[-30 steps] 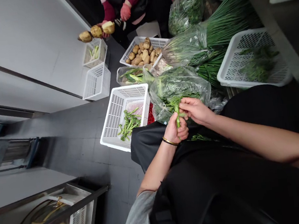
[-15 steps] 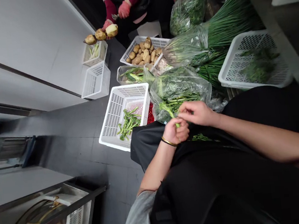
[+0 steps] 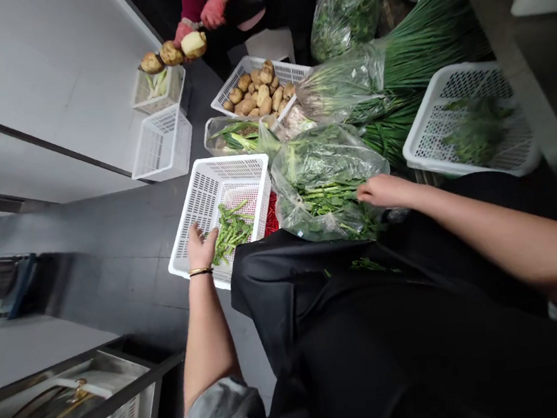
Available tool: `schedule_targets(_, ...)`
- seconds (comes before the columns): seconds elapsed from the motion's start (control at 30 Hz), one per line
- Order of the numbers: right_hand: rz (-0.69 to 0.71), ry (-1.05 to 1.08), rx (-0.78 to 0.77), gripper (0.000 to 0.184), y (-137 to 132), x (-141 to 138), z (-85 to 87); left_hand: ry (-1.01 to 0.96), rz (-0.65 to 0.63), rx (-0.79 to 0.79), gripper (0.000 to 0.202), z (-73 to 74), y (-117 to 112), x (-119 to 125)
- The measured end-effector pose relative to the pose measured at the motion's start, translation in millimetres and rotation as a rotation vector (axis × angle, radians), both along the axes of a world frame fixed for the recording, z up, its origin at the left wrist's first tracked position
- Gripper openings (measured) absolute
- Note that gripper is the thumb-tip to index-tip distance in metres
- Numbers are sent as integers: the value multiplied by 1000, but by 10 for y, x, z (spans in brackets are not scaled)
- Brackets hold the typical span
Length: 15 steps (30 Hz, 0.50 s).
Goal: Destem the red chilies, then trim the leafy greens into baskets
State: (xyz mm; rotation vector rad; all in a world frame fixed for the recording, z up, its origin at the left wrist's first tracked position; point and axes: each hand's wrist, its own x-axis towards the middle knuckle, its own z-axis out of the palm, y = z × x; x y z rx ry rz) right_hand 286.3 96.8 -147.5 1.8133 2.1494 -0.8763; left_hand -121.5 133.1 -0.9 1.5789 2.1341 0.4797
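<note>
My left hand (image 3: 201, 246) reaches over the near edge of a white slotted basket (image 3: 205, 192), fingers spread, right beside a small pile of trimmed green stems (image 3: 230, 230) lying in it. My right hand (image 3: 381, 190) rests at the mouth of a clear plastic bag of leafy green stalks (image 3: 322, 174); its fingers curl down among the stalks and are partly hidden. A black apron (image 3: 373, 332) covers my lap, with a few green scraps on it.
Another person in red sleeves and pink gloves (image 3: 213, 8) peels a potato (image 3: 193, 44) at the top. Nearby stand a basket of potatoes (image 3: 258, 94), bagged scallions (image 3: 392, 62), a white basket of herbs (image 3: 474, 123), two small empty baskets (image 3: 163, 145) and grey cabinets (image 3: 34, 96).
Both hands had been together over my lap working on one green stem. The left has moved out to the white basket and opened; the right has reached into the bag of greens.
</note>
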Motion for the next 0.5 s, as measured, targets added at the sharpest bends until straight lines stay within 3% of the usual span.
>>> schedule_targets(0.07, -106, -76, -46, 32, 282, -147, -189, -101, -157, 13, 42, -141, -17, 278)
schedule_targets(0.13, -183, -158, -103, 54, 418, -294, -412, -214, -476, -11, 41, -351, -100, 679)
schedule_targets(0.2, -237, -204, -121, 74, 403, -423, -633, -243, -821, -91, 41, -595, -224, 1089)
schedule_targets(0.27, -267, -225, -120, 74, 323, -528, -803, -211, -999, -184, 39, -829, -341, 1388)
schedule_targets(0.37, -248, -219, -104, 52, 311, -617, -907, -101, -1088, -383, 36, -1065, -399, 1528)
schedule_targets(0.5, -157, -219, 36, 43, 591, -615, -874, 32, -1043, -458, 37, -1122, -246, 1474)
